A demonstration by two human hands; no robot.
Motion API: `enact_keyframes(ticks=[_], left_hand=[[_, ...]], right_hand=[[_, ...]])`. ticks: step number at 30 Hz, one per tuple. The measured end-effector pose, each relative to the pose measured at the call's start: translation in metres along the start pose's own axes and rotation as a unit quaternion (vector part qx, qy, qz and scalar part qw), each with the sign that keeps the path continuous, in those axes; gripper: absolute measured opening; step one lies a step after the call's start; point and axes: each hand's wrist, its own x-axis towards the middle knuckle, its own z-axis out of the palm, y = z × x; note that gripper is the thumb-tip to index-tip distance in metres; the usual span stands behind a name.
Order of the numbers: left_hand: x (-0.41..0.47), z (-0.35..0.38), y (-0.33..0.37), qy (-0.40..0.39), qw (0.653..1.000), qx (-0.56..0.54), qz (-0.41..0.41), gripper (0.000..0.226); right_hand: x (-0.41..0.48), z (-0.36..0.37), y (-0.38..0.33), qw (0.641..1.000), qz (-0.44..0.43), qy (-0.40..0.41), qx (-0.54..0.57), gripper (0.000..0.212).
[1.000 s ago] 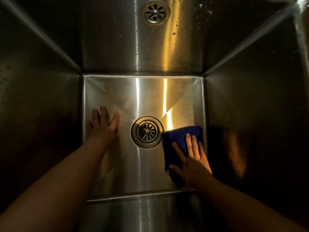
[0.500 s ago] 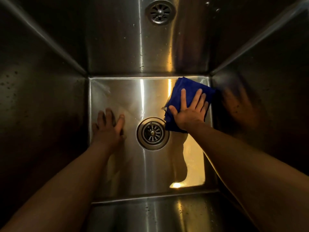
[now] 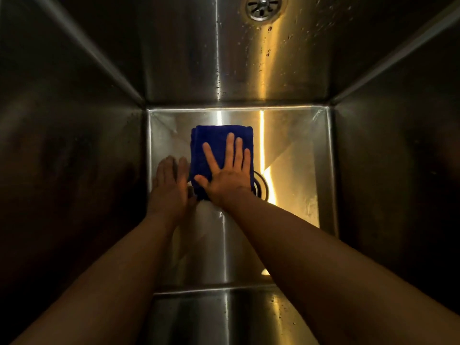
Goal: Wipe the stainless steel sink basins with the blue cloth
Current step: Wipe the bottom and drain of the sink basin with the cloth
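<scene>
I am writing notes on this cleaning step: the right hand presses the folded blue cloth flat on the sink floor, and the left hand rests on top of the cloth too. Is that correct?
Not quite. In the head view the left hand rests on the bare stainless steel sink floor beside the folded blue cloth, not on top of it. The right hand does press the cloth flat.

Basin floor (image 3: 298, 145) right of cloth (image 3: 219, 143) bare; left hand (image 3: 171, 185) blocks left.

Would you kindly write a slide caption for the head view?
Right hand presses the folded blue cloth flat on the sink floor, partly covering the drain; left hand braces beside it.
</scene>
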Motion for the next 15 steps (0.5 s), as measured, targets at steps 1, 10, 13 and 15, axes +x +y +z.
enact_keyframes(ticks=[1, 10, 13, 15], left_hand=[[0.001, 0.001, -0.001, -0.001, 1.0, 0.004, -0.001, 0.088], [0.006, -0.001, -0.003, -0.038, 0.998, 0.049, 0.001, 0.085], [0.007, -0.003, -0.003, -0.04, 0.998, 0.054, 0.0, 0.082], [0.007, -0.002, -0.002, -0.039, 0.998, 0.049, 0.002, 0.08]], right_hand=[[-0.002, -0.002, 0.006, 1.0, -0.009, 0.004, -0.005, 0.074], [-0.027, -0.012, 0.132, 0.997, 0.07, 0.027, -0.035, 0.072], [-0.048, -0.005, 0.164, 0.994, 0.106, 0.001, -0.009, 0.074], [-0.068, 0.008, 0.171, 0.994, 0.105, -0.021, -0.02, 0.077]])
